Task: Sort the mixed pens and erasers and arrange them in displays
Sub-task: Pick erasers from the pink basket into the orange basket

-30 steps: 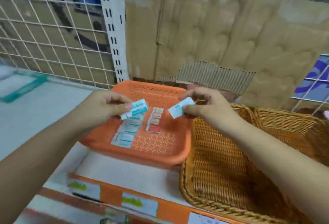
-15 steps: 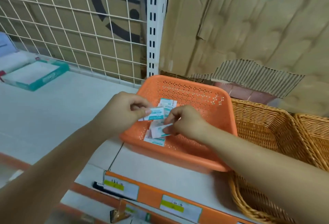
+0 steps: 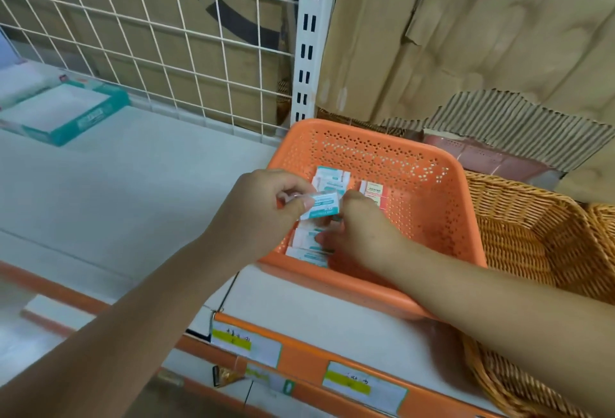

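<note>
The left hand [image 3: 263, 204] pinches an eraser [image 3: 321, 205] between thumb and forefinger just above the basket [image 3: 416, 191]. The right hand [image 3: 362, 234] reaches down to the row [image 3: 307, 244] of erasers on its floor, but whether its fingers grip one cannot be told. A careless set-down could knock that row askew or into the red-label stack [image 3: 374, 193] beside it.

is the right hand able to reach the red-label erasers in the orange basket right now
Probably yes: the right hand is inside the orange basket, and the red-label erasers lie uncovered just past its knuckles, with nothing over them.
</note>
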